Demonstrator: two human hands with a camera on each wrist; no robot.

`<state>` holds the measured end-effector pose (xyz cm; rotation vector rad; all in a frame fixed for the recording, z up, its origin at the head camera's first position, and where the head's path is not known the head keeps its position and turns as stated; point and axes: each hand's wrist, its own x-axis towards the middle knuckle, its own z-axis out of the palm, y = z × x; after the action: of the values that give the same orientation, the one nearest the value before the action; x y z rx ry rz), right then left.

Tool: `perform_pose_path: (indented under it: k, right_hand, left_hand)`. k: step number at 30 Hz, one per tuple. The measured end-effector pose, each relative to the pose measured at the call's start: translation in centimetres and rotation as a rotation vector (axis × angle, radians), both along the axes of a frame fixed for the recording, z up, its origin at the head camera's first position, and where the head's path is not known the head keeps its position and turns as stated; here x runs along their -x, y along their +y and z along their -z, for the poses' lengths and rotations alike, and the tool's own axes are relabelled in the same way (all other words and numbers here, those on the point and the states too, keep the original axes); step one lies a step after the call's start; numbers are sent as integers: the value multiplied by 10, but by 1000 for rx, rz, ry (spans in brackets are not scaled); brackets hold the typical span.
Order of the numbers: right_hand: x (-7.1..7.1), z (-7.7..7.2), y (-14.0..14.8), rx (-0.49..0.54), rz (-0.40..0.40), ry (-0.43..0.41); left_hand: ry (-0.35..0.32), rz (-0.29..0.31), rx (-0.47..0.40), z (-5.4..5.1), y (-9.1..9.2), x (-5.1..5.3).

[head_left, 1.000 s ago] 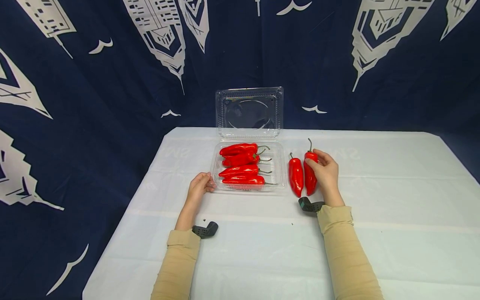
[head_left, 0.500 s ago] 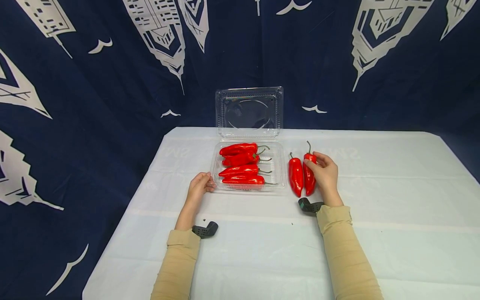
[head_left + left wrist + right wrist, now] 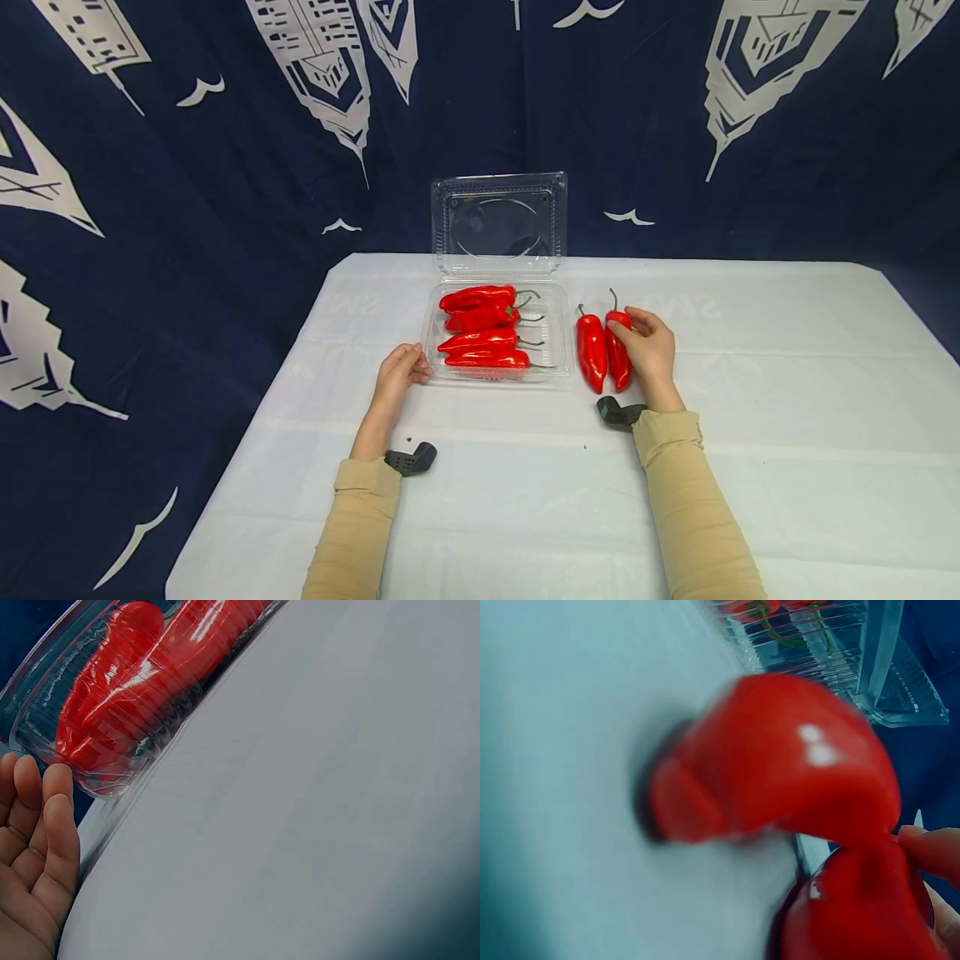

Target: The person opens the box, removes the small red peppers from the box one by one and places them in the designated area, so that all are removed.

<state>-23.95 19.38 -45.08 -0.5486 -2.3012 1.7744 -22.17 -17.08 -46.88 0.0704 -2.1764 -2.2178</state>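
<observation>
In the head view my left hand [image 3: 397, 367] touches the left side of a clear plastic clamshell box [image 3: 558, 333]. The left wrist view shows its loosely bent fingers [image 3: 61, 825] with the tips against the box's corner. Several glossy red peppers [image 3: 480, 340] lie crosswise in the box, stems to the right. Right of the box, my right hand [image 3: 651, 346] pinches a red pepper [image 3: 618, 358] between thumb and fingers, stem pointing away. Another red pepper [image 3: 592, 354] lies close on its left. The right wrist view shows the gripped pepper [image 3: 862, 907] up close, with part of the hand cut off.
The box's clear lid [image 3: 498, 221] stands raised at the back. A white cloth covers the table [image 3: 525, 500]. Behind hangs a dark blue curtain [image 3: 637, 125] with white building prints. Black wrist cameras [image 3: 411, 460] sit at both cuffs.
The pepper in my right hand has come slightly toward me and to the left, its top now leaning closer to the neighbouring pepper. My left hand and the box have stayed still.
</observation>
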Motion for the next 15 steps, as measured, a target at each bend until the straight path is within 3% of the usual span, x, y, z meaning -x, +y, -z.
perform_pose_path:
  k: [5,7,9,12,15]
  right_hand:
    - [0,1,0,-21,-6,1]
    - [-1,1,0,-25,-5,2]
    - [-1,1,0,-29,-4,1]
    - [-1,0,-1,-39,-3,-3]
    - [-2,-1,-1,-47,-5,-7]
  left_hand:
    - [-2,3,-6,-1,0,0]
    - [-9,7,-2,-8,2,-4]
    - [-8,10,-3,-8,2,-4]
    - [-11,3,6,-7,2,-4]
    - [3,-9,4,1,1,0]
